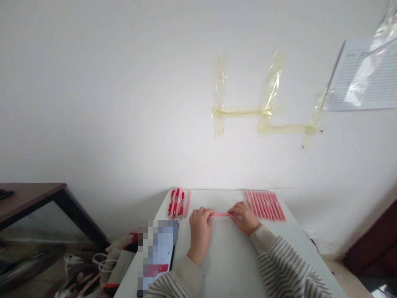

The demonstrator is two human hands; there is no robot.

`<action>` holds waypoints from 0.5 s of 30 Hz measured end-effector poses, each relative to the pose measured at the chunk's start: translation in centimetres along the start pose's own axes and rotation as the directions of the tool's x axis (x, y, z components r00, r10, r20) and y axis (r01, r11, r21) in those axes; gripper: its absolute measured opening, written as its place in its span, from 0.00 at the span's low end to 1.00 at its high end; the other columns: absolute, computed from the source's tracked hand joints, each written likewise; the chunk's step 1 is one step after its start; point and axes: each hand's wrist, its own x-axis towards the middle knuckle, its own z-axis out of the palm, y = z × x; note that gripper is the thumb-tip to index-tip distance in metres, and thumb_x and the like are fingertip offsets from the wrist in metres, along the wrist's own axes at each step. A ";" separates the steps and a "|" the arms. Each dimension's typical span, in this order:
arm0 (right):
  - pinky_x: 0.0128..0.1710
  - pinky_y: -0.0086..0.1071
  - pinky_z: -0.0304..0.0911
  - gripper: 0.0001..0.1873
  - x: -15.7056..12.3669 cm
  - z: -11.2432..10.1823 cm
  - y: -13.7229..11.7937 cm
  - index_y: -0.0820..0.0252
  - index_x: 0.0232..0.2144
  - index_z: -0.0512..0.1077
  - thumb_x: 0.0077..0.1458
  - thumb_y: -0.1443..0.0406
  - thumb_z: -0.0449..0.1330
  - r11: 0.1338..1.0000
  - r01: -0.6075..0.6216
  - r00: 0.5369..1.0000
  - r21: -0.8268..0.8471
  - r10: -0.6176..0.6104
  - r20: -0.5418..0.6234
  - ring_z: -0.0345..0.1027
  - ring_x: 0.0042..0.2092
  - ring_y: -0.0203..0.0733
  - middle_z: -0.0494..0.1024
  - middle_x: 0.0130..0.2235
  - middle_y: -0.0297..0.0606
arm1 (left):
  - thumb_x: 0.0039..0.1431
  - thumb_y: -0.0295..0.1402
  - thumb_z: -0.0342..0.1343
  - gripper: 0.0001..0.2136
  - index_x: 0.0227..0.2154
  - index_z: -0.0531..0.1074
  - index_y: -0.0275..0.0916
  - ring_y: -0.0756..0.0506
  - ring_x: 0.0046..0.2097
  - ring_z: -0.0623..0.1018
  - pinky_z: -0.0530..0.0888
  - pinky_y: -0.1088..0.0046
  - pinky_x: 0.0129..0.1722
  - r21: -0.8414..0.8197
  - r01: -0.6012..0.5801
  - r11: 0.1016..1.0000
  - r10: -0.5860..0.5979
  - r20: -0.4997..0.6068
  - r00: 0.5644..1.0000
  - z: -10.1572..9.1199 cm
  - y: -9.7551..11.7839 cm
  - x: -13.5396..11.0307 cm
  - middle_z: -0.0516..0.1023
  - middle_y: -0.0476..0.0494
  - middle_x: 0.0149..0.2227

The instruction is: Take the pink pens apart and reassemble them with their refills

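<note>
On the small white table (pixel 223 265) pushed against the wall, we see both hands meeting over a single pink pen (pixel 221 214) that lies level between them. The left hand (pixel 200 225) curls its fingers around the pen's left end, and the right hand (pixel 246 217) pinches the right end with bent fingers, so each hand is closed on the same pen. To the right of the right hand, a row of pink pens (pixel 265 205) lies side by side near the table's far edge. To the left of the left hand sits a bunch of red and pink pens (pixel 178 203), packed close together. Striped sleeves (pixel 288 269) cover both forearms. Strips of yellowish tape (pixel 245 111) cling to the wall above.
</note>
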 end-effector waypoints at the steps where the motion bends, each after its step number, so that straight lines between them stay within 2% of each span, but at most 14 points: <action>1: 0.60 0.51 0.55 0.09 0.0 0.0 0.0 0.50 0.40 0.78 0.61 0.61 0.57 1.000 0.000 1.000 0.008 0.000 -0.001 0.67 0.49 0.48 0.79 0.40 0.37 | 0.61 0.31 0.53 0.09 0.37 0.78 0.44 0.43 0.43 0.72 0.66 0.65 0.45 -0.002 0.001 1.000 -0.001 0.001 1.000 0.0 0.0 0.0 0.78 0.45 0.38; 8: 0.61 0.54 0.51 0.11 0.0 0.0 0.2 0.51 0.42 0.77 0.57 0.66 0.60 0.998 -0.016 1.000 0.062 0.015 0.020 0.66 0.52 0.49 0.80 0.42 0.37 | 0.62 0.31 0.52 0.09 0.38 0.78 0.44 0.42 0.44 0.71 0.65 0.64 0.46 -0.025 0.011 1.000 -0.011 0.008 1.000 0.0 0.0 0.0 0.78 0.45 0.39; 12: 0.61 0.54 0.52 0.17 0.0 0.2 0.4 0.49 0.50 0.75 0.59 0.63 0.60 0.998 -0.018 1.000 0.053 0.017 0.023 0.66 0.52 0.50 0.81 0.42 0.39 | 0.62 0.32 0.51 0.09 0.37 0.78 0.44 0.43 0.43 0.71 0.65 0.64 0.46 -0.019 0.011 1.000 -0.011 0.011 1.000 -0.1 0.1 0.0 0.78 0.45 0.39; 15: 0.61 0.54 0.52 0.15 0.0 0.3 0.4 0.48 0.49 0.77 0.63 0.62 0.56 1.000 0.001 1.000 0.031 -0.001 0.009 0.66 0.51 0.50 0.81 0.41 0.39 | 0.63 0.32 0.51 0.09 0.37 0.78 0.44 0.43 0.43 0.71 0.65 0.64 0.45 -0.013 0.006 1.000 -0.006 0.007 1.000 -0.1 0.0 0.0 0.78 0.45 0.38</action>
